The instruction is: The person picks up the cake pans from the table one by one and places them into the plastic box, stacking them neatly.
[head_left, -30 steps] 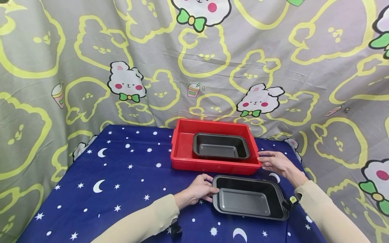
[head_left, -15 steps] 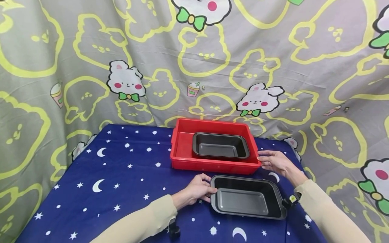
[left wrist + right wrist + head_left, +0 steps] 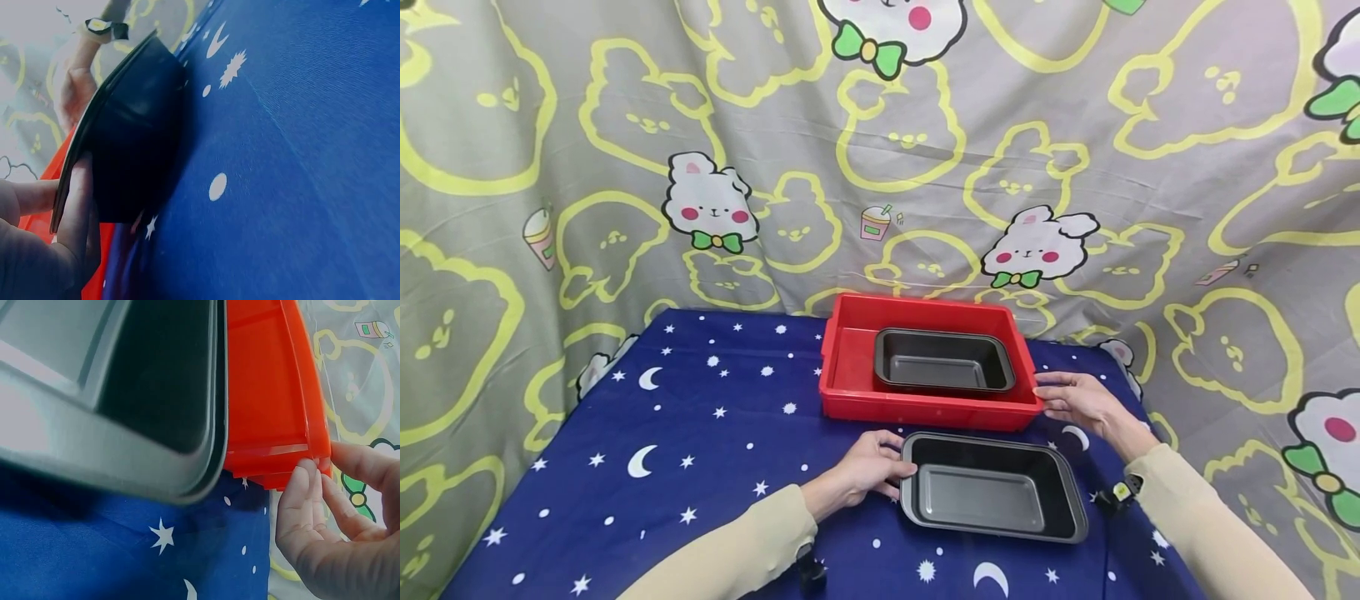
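Note:
My left hand point(image 3: 868, 467) pinches the left rim of a dark grey loaf pan point(image 3: 985, 492), thumb over the edge and fingers beneath. In the left wrist view, the pan's dark outer side point(image 3: 137, 125) slants close over the blue cloth. Behind it stands a red plastic bin point(image 3: 932, 408) with a second loaf pan point(image 3: 936, 371) inside, toward its right. My right hand point(image 3: 1082, 402) grips the bin's front right corner. The right wrist view shows its thumb and fingertips point(image 3: 302, 475) at that corner, while the first pan's corner looms near the camera.
A blue tablecloth point(image 3: 722, 492) with white stars and moons covers the table. A grey curtain point(image 3: 790, 125) with rabbit prints hangs behind the bin and on both sides. Dark straps with small devices point(image 3: 1120, 492) sit at both wrists.
My left hand has shifted to the left, carrying the front loaf pan with it, away from the right wrist. The right hand and the red bin have stayed in place.

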`<control>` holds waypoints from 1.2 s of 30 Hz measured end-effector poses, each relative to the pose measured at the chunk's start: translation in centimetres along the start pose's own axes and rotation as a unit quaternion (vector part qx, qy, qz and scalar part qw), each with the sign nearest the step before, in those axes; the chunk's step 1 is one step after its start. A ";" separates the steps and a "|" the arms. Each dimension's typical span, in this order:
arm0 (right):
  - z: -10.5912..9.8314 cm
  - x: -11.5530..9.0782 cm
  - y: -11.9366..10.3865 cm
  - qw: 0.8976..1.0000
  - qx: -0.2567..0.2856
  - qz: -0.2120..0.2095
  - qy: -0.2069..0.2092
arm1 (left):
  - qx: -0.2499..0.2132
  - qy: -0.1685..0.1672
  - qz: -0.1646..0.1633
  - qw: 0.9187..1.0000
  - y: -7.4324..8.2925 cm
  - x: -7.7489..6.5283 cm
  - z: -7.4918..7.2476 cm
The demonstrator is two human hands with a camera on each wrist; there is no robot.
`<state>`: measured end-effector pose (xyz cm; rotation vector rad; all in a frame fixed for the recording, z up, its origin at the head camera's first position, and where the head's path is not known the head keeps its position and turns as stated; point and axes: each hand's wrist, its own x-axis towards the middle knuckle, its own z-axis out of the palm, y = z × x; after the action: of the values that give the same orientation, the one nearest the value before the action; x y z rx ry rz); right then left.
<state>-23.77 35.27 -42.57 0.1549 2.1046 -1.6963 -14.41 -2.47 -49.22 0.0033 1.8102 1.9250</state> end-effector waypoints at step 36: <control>-0.2 0.0 0.5 1.000 -0.002 -0.004 -0.003 | 0.040 -0.009 0.046 0.998 1.9 -2.7 -3.8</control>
<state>-23.60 35.54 -42.94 0.1399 2.1069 -1.6947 -13.92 -6.94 -47.00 0.1340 1.9041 1.9064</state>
